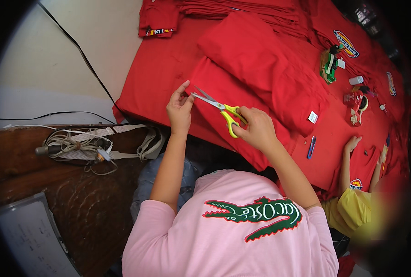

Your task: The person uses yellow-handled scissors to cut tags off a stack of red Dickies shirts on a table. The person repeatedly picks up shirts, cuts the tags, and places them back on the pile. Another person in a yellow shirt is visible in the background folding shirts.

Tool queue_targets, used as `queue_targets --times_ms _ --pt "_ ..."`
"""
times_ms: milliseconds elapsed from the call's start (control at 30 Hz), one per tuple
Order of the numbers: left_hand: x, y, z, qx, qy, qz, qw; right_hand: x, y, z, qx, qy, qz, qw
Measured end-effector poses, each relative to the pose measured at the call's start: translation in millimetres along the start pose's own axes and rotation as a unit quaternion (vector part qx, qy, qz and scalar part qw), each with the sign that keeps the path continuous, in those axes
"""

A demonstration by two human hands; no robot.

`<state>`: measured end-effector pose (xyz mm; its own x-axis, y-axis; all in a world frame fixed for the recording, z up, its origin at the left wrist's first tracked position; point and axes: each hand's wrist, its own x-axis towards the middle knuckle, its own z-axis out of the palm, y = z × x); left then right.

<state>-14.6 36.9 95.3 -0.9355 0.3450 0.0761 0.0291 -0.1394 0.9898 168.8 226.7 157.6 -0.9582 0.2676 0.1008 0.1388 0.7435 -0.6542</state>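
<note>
My right hand [259,130] grips a pair of scissors [222,107] by the yellow-green handles. The blades are parted and point left, their tips close to the fingers of my left hand [180,110]. Those fingers are bent together beside the left edge of a red garment [247,60]; whatever they pinch is too small to make out. The garment lies loosely folded on the red-covered table, part of it hanging over the near edge. A white label [312,117] shows on its right side.
More red clothes [159,21] are stacked along the far side. To the right are a blue cutter [311,147], a green tool [329,64] and a roll of tape [363,103]. A co-worker's hand [352,144] rests near red cloth. Bundled cables [76,143] lie on wood at left.
</note>
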Motion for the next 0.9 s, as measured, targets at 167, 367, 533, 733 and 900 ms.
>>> queue_targets --times_ms 167,367,533,733,900 --pt "12 -2 7 -0.049 -0.038 0.016 0.998 26 15 22 0.001 -0.015 0.017 1.000" --pt "18 0 7 -0.079 -0.065 -0.002 0.995 40 13 31 0.031 -0.034 0.043 0.998" --pt "23 -3 0 -0.098 -0.084 -0.007 0.992 49 3 31 0.082 -0.072 0.092 0.990" --pt "28 0 -4 -0.102 -0.091 0.001 0.991 54 2 35 0.083 -0.071 0.081 0.991" --pt "33 -1 -10 -0.095 -0.099 -0.002 0.991 58 10 44 0.046 -0.031 0.025 0.998"
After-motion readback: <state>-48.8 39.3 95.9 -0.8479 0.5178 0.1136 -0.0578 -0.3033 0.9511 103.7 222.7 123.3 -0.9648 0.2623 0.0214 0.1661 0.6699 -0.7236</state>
